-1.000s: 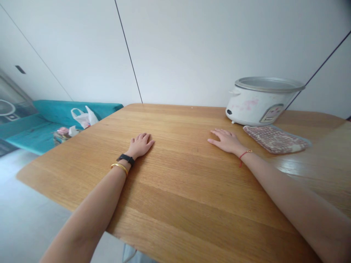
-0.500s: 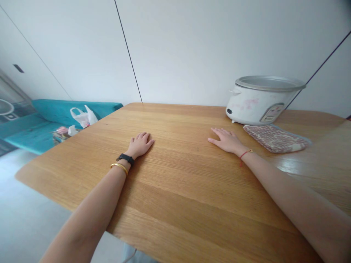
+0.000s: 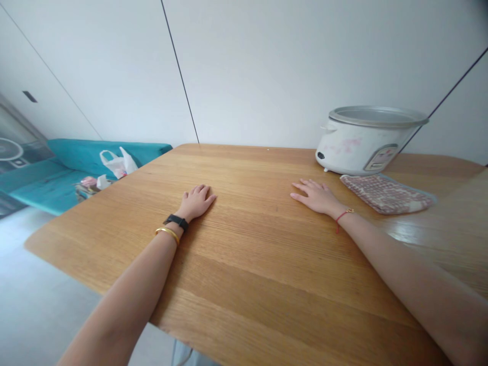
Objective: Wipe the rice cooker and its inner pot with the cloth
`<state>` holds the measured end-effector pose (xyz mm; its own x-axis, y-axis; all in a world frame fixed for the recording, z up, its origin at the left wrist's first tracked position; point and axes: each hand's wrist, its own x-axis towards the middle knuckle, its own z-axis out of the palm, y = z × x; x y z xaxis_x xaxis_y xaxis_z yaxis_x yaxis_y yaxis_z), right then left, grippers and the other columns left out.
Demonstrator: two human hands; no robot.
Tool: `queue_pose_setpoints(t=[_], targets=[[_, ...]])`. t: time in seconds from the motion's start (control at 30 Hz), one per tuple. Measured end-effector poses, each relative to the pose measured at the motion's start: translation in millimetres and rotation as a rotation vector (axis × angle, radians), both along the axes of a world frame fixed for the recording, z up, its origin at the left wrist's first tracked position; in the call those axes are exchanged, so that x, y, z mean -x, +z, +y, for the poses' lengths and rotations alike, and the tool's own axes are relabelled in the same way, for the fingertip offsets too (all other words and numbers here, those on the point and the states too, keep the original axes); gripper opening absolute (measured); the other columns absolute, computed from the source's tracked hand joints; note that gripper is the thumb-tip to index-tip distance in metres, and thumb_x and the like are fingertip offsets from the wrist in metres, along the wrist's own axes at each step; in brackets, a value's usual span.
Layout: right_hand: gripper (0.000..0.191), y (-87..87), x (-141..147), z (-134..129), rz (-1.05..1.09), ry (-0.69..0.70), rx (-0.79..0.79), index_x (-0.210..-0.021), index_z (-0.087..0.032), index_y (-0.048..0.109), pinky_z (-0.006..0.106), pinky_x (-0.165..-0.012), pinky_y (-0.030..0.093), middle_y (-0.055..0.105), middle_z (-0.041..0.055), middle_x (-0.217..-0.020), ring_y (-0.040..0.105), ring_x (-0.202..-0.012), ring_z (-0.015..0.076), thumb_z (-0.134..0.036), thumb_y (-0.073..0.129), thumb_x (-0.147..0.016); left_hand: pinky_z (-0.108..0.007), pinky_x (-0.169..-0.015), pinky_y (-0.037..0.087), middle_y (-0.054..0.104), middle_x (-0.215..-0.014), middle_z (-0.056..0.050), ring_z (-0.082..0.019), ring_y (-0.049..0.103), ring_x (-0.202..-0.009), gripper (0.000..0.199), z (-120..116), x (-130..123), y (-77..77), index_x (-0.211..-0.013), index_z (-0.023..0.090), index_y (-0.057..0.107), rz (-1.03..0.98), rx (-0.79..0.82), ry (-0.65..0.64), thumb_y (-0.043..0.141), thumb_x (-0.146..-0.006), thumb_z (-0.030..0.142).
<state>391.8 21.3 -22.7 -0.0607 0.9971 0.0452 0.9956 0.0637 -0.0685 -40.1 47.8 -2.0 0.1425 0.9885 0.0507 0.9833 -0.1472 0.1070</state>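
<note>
My left hand (image 3: 195,202) lies palm down on the wooden table (image 3: 244,264), fingers apart, holding nothing. A black band and a gold bangle circle that wrist. Farther right, my right hand (image 3: 314,196) rests on the same tabletop with its fingers spread and nothing in it; a red string bracelet is on its wrist. Nearest to the right hand are a folded patterned cloth (image 3: 387,194) and, behind it, a white rice cooker (image 3: 348,147) with faded pink flowers. The cooker has no lid on; its inside is hidden from this angle.
A pale panelled wall (image 3: 251,71) rises behind the table. Off the table's left side stands a teal sofa (image 3: 49,190) with a white plastic bag (image 3: 118,165) on it. Some small items, partly hidden by the table edge, are near the sofa. A fan (image 3: 9,150) shows at far left.
The whole view has shifted slightly, with everything a little farther right and down. Both hands stay flat in the same places on the table.
</note>
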Motion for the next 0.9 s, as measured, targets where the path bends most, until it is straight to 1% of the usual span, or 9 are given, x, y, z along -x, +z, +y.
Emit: queue_pose_setpoints(t=[0.13, 0.2, 0.27, 0.33, 0.43, 0.5, 0.67, 0.83, 0.9], targets=[[0.08, 1.7, 1.7, -2.1, 0.029, -0.012, -0.006, -0.17, -0.025, 0.025, 0.064, -0.126, 0.019, 0.027, 0.007, -0.169, 0.025, -0.156, 0.0327, -0.069, 0.033, -0.104, -0.062, -0.124, 0.024, 0.036, -0.169, -0.015, -0.034, 0.034, -0.155, 0.068, -0.1, -0.3, -0.2, -0.163, 0.022, 0.035, -0.016, -0.001, 0.006, 0.034, -0.104, 0.055], [0.08, 1.6, 1.9, -2.4, 0.031, -0.012, -0.009, -0.171, -0.026, 0.022, 0.065, -0.125, 0.02, 0.026, 0.0071, -0.169, 0.024, -0.156, 0.0325, -0.069, 0.032, -0.104, -0.063, -0.124, 0.025, 0.038, -0.169, -0.014, -0.034, 0.035, -0.155, 0.066, 0.3, 0.3, -0.5, -0.161, 0.024, 0.038, -0.013, -0.005, -0.005, 0.033, -0.104, 0.055], [0.076, 1.0, 1.5, -1.9, 0.018, -0.004, -0.006, -0.17, -0.028, 0.027, 0.066, -0.124, 0.02, 0.026, 0.0071, -0.169, 0.024, -0.156, 0.0332, -0.069, 0.031, -0.105, -0.063, -0.123, 0.027, 0.04, -0.167, -0.013, -0.035, 0.038, -0.153, 0.062, 0.8, 1.1, -0.7, -0.157, 0.026, 0.046, -0.005, -0.004, -0.019, 0.032, -0.104, 0.056], [0.071, 0.1, 0.9, -1.0, -0.001, 0.003, -0.002, -0.166, -0.031, 0.037, 0.067, -0.124, 0.02, 0.028, 0.0075, -0.169, 0.025, -0.156, 0.0342, -0.068, 0.03, -0.106, -0.063, -0.122, 0.028, 0.042, -0.166, -0.013, -0.035, 0.039, -0.152, 0.062, 1.2, 1.7, -0.9, -0.155, 0.026, 0.049, 0.004, -0.003, -0.02, 0.032, -0.104, 0.056], [0.068, -0.1, 0.5, -0.4, -0.015, 0.005, 0.003, -0.163, -0.033, 0.044, 0.066, -0.123, 0.021, 0.029, 0.0079, -0.168, 0.025, -0.156, 0.0352, -0.067, 0.031, -0.106, -0.063, -0.122, 0.028, 0.039, -0.168, -0.013, -0.035, 0.036, -0.154, 0.065, 1.6, 2.3, -1.3, -0.161, 0.026, 0.04, 0.003, -0.012, -0.023, 0.032, -0.104, 0.057], [0.068, 0.4, 0.6, -0.6, -0.012, 0.003, 0.002, -0.163, -0.033, 0.044, 0.065, -0.124, 0.021, 0.03, 0.0079, -0.168, 0.025, -0.155, 0.0354, -0.068, 0.031, -0.106, -0.064, -0.122, 0.028, 0.04, -0.167, -0.013, -0.035, 0.036, -0.154, 0.065, 1.6, 2.5, -1.5, -0.163, 0.028, 0.037, 0.002, -0.014, -0.034, 0.031, -0.104, 0.056], [0.068, 1.5, 1.4, -1.2, -0.008, 0.005, 0.002, -0.163, -0.033, 0.044, 0.066, -0.124, 0.021, 0.03, 0.0082, -0.168, 0.026, -0.155, 0.0358, -0.068, 0.031, -0.106, -0.064, -0.12, 0.029, 0.043, -0.165, -0.012, -0.036, 0.039, -0.152, 0.06, 1.6, 2.6, -1.2, -0.155, 0.031, 0.05, 0.012, -0.005, -0.034, 0.029, -0.105, 0.056], [0.068, 1.3, 1.6, -1.3, -0.011, 0.005, 0.009, -0.163, -0.032, 0.043, 0.066, -0.124, 0.02, 0.029, 0.0076, -0.169, 0.024, -0.156, 0.0344, -0.067, 0.031, -0.106, -0.064, -0.121, 0.028, 0.042, -0.165, -0.012, -0.035, 0.037, -0.153, 0.061, 1.8, 2.6, -0.9, -0.157, 0.031, 0.048, 0.004, 0.001, -0.033, 0.029, -0.105, 0.056], [0.073, 1.2, 1.7, -1.6, 0.004, 0.0, 0.002, -0.167, -0.029, 0.037, 0.066, -0.125, 0.019, 0.028, 0.0075, -0.169, 0.024, -0.156, 0.0342, -0.068, 0.032, -0.105, -0.065, -0.121, 0.027, 0.043, -0.165, -0.013, -0.035, 0.037, -0.153, 0.061, 1.8, 2.8, -0.8, -0.157, 0.03, 0.048, -0.001, -0.002, -0.039, 0.029, -0.105, 0.056]])
